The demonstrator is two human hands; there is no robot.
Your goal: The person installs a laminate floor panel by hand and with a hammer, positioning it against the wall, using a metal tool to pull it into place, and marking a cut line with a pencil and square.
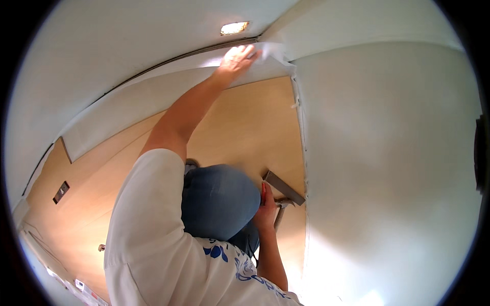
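Note:
My left hand (pixel 237 60) reaches far forward, its fingers stretched out and slightly blurred against a thin white sheet (pixel 273 52) that runs along the top of the wood panel (pixel 245 122). Low down beside my bent knee, my right hand (pixel 265 213) is closed around a small red thing (pixel 263 194); only part of it shows, so its kind is unclear. Just right of that hand is a hammer (pixel 284 203), its handle slanting downward. A grey-brown rectangular block (pixel 284 187) lies across the panel beyond the hammer head.
A smooth pale wall (pixel 388 153) rises on the right, meeting the wood panel along a ragged white edge (pixel 300 117). A lit rectangular lamp (pixel 234 28) sits in the pale surface above. At left, the panel has a dark rectangular fitting (pixel 61 192). My jeans-clad knee (pixel 219 201) fills the middle.

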